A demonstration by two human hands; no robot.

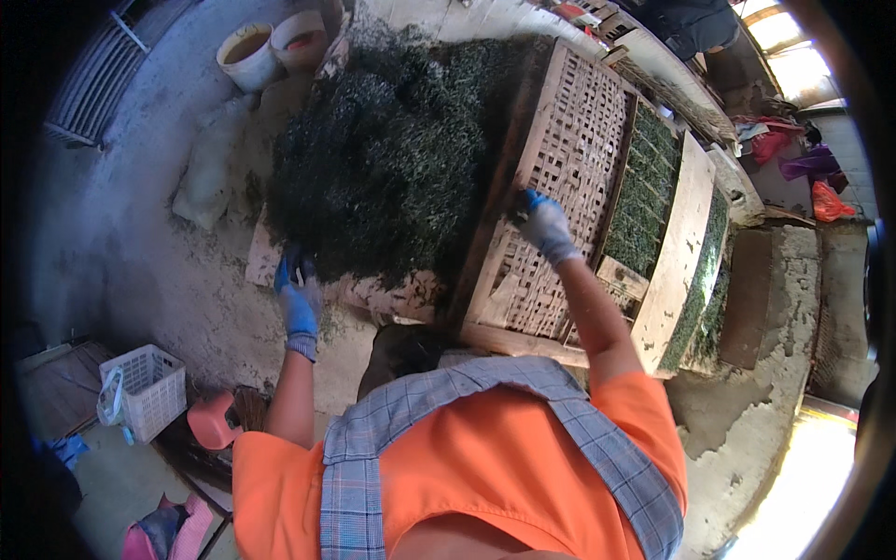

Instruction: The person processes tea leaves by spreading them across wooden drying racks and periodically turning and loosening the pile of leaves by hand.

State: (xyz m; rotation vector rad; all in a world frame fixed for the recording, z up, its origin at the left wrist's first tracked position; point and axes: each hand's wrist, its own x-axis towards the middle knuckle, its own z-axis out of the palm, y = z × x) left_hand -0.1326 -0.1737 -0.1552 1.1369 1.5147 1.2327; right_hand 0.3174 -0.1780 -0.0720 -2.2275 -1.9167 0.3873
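Note:
A broad heap of dark green shredded leaves (399, 154) spreads in front of me over a pale base (392, 294), whose near edge shows. My left hand (299, 301), in a blue-and-white work glove, is at the heap's near left corner. Its fingers are blurred and dark at the tips, so a grip is unclear. To the right, a woven bamboo-strip panel (574, 133) in a wooden frame borders the heap along a dark brown edge (490, 203). My gloved right hand (547, 225) is at that edge, over the panel; its shadowed fingertips hide whether it holds anything.
Slatted sections with green leaves (640, 189) and a pale board (675, 259) lie right of the panel. Two buckets (246, 57) and a pale sack (213, 164) stand beyond the heap. A white plastic crate (150, 392) and a pink plastic object (212, 420) are at lower left.

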